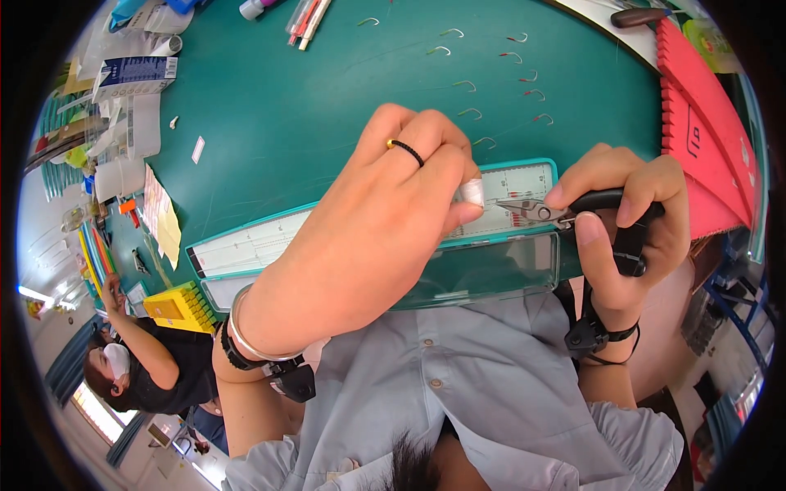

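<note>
My right hand [634,204] grips small pliers [540,211] with black handles. Their pointed metal jaws reach left over a long teal-rimmed case [246,250] with a white, ruled insert. Close to the jaw tips, my left hand [368,196] is closed in a pinch over the case. White tape [472,192] wraps one of its fingers; anything inside the pinch is too small or hidden to make out. Small red pieces show on the insert below the jaws. The case's transparent lid [491,270] lies folded open toward me.
Several fish hooks [467,84] with green or red ends lie in rows beyond my hands. A red toothed board [704,139] stands at the right, a yellow toothed block [180,307] at the left. Pens [309,20] and boxes lie farther off. Another person [147,360] sits at left.
</note>
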A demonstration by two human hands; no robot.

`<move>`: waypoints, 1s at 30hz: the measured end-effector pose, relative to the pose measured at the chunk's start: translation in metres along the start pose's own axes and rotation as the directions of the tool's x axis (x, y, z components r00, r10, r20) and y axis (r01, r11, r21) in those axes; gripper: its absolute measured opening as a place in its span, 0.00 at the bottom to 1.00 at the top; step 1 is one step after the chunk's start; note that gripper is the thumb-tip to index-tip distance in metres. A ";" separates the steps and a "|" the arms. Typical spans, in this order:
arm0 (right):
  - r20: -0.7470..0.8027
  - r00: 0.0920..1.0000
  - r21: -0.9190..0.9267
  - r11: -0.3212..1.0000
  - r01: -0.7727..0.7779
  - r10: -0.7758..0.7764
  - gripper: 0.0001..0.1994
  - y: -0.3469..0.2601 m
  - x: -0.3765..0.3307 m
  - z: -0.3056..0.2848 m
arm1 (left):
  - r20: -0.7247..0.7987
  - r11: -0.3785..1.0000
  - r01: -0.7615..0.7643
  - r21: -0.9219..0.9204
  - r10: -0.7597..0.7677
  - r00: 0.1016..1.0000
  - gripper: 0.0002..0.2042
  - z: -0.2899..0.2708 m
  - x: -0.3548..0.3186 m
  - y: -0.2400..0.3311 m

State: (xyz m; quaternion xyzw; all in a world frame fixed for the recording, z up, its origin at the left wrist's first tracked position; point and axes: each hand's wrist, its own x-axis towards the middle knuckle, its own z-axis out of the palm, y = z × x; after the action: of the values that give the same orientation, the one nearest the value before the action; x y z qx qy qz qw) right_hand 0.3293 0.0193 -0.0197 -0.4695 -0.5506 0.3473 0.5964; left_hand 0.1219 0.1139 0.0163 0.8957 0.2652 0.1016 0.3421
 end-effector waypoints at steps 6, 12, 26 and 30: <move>-0.003 1.000 0.067 0.998 0.014 -0.014 0.14 0.001 -0.001 0.000 | 0.022 1.000 0.005 -0.012 -0.005 1.000 0.11 0.000 -0.003 0.000; 0.024 1.000 0.029 1.000 0.012 -0.012 0.13 0.001 0.000 0.000 | 0.056 1.000 -0.001 -0.010 0.001 0.998 0.12 -0.001 -0.002 0.002; 0.111 0.975 -0.057 0.981 -0.185 0.190 0.14 0.002 0.012 -0.029 | 0.064 0.966 -0.078 0.245 0.064 0.996 0.34 0.033 -0.045 0.022; 0.108 0.974 -0.088 0.978 -0.190 0.199 0.14 0.006 0.013 -0.031 | 0.069 0.940 -0.018 0.341 -0.006 0.998 0.34 0.045 -0.053 0.014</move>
State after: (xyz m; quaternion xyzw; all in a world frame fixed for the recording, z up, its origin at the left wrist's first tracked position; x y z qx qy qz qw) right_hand 0.3625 0.0281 -0.0199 -0.5229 -0.5486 0.4092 0.5081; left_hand 0.0996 0.0508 -0.0076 0.9452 0.2640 0.0244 0.1905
